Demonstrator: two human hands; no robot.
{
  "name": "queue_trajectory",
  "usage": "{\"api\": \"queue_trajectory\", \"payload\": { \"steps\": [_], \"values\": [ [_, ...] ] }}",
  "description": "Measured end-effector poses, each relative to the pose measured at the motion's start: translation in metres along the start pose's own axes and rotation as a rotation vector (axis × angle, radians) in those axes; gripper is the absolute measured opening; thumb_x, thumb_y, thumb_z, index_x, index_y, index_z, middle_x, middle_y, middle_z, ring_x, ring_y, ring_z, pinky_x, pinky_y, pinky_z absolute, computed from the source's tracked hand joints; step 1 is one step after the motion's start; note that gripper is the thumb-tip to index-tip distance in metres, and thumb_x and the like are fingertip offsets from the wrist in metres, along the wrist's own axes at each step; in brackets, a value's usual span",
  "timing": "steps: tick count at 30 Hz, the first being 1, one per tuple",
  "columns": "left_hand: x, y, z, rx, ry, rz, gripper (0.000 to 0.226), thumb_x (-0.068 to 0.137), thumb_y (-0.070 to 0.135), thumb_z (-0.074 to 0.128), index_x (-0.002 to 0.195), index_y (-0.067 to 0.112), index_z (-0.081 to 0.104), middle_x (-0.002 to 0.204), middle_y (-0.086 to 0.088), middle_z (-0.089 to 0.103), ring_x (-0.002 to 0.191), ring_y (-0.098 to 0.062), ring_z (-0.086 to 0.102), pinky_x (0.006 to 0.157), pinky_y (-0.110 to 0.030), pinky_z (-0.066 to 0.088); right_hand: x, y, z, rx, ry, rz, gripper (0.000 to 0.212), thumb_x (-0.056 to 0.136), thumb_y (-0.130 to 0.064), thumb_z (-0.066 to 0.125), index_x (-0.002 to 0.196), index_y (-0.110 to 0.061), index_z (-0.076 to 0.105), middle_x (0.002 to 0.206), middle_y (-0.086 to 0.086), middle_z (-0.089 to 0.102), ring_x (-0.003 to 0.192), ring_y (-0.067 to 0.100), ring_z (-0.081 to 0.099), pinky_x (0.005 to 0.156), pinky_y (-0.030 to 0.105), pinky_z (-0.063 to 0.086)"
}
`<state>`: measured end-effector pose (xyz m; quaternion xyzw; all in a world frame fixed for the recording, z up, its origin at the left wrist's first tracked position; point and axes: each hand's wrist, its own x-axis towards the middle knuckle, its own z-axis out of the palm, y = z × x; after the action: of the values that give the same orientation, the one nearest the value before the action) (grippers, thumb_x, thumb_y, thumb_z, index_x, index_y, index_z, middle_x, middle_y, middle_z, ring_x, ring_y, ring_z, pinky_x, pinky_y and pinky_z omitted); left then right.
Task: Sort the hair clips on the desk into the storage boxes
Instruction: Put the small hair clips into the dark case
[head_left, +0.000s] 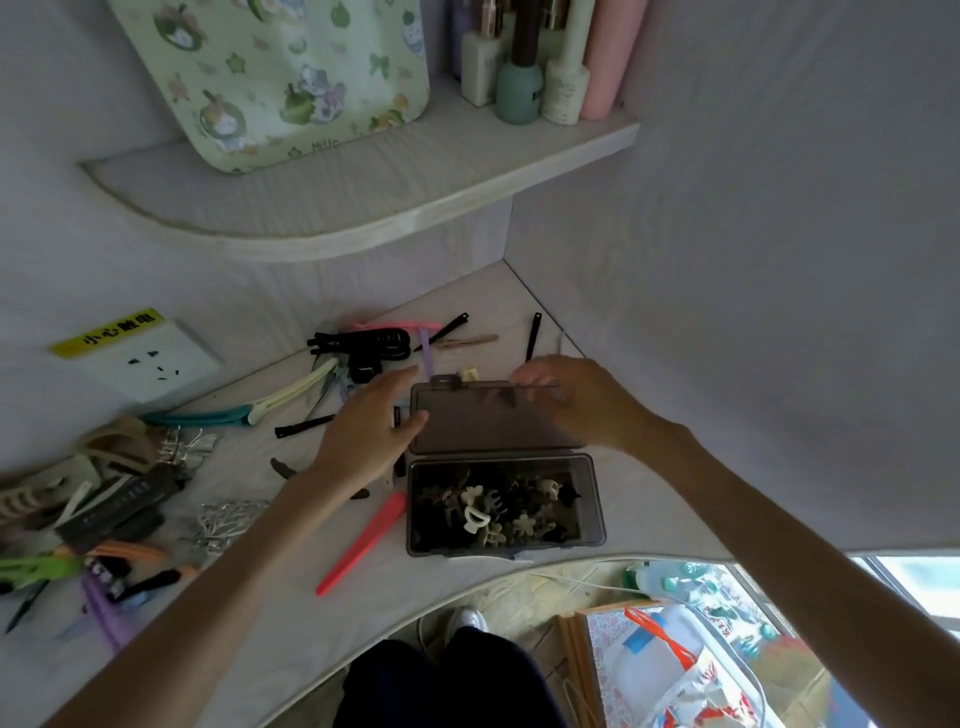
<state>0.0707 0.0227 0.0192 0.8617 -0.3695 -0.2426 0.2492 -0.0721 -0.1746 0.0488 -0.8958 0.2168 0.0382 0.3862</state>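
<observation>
One yellow label (108, 331) above socket (141, 365) — "小心触电".

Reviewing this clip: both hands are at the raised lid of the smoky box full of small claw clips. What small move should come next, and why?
Probably swing the lid down shut. The left hand touches its left edge and the right hand its far right corner, neither holding a clip. The box already holds many small claw clips, while the long clips outside look too big for it.

Our two bare forearms, no sleeves, left hand (371, 421) and right hand (576, 400) without rings or watch, our dark trousers (447, 686) at bottom centre, our white shoe (467, 621) just above them
</observation>
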Motion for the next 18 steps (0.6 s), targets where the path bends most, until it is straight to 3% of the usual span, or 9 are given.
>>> {"api": "queue_trajectory", "payload": {
  "steps": [3,5,9,11,15,18],
  "values": [
    [0.01,-0.004,0.005,-0.002,-0.066,-0.073,0.055,0.097,0.032,0.044,0.147,0.017,0.026,0.149,-0.002,0.039,0.135,-0.019,0.04,0.107,-0.035,0.036,0.029,-0.007,0.016,-0.112,-0.057,0.022,0.035,0.096,-0.013,0.04,0.129,-0.02,0.05,0.138,0.005,0.049,0.124,0.022,0.048,0.103,0.032,0.037],
    [0.013,-0.005,0.006,0.016,-0.058,-0.1,0.05,0.097,0.034,0.043,0.143,0.018,0.034,0.141,-0.003,0.049,0.125,-0.02,0.05,0.098,-0.033,0.042,0.041,-0.011,0.023,-0.139,-0.098,0.049,0.037,0.098,-0.016,0.036,0.135,-0.016,0.042,0.142,0.007,0.044,0.128,0.023,0.043,0.102,0.028,0.034],
    [0.013,-0.012,-0.001,0.038,-0.028,-0.134,0.029,0.096,0.034,0.044,0.108,0.018,0.066,0.113,0.001,0.066,0.104,-0.018,0.063,0.083,-0.03,0.048,0.062,-0.019,0.034,-0.171,-0.021,0.091,0.038,0.098,-0.025,0.04,0.133,-0.011,0.043,0.134,0.012,0.05,0.121,0.026,0.048,0.095,0.03,0.038],
    [0.013,-0.015,-0.003,0.112,-0.068,-0.16,0.031,0.096,0.034,0.044,0.094,0.017,0.07,0.106,0.001,0.068,0.097,-0.02,0.064,0.079,-0.03,0.049,0.073,-0.02,0.039,-0.234,-0.07,0.13,0.044,0.094,-0.035,0.048,0.133,-0.016,0.044,0.132,0.01,0.052,0.118,0.026,0.051,0.092,0.032,0.041],
    [0.019,-0.011,-0.01,0.265,0.036,-0.123,0.023,0.094,0.031,0.048,0.1,0.017,0.066,0.101,0.001,0.069,0.096,-0.02,0.065,0.076,-0.03,0.048,0.092,-0.019,0.049,-0.373,-0.128,0.093,0.037,0.082,-0.035,0.065,0.115,-0.019,0.06,0.125,0.007,0.058,0.109,0.026,0.057,0.085,0.029,0.044],
    [0.032,0.002,-0.017,0.251,0.102,-0.023,0.019,0.093,0.023,0.05,0.107,0.018,0.063,0.107,0.001,0.068,0.097,-0.018,0.065,0.073,-0.029,0.047,0.099,-0.015,0.043,-0.29,-0.083,0.099,0.034,0.08,-0.027,0.068,0.111,-0.013,0.065,0.122,0.011,0.06,0.109,0.027,0.058,0.083,0.025,0.042]
  ]
}}
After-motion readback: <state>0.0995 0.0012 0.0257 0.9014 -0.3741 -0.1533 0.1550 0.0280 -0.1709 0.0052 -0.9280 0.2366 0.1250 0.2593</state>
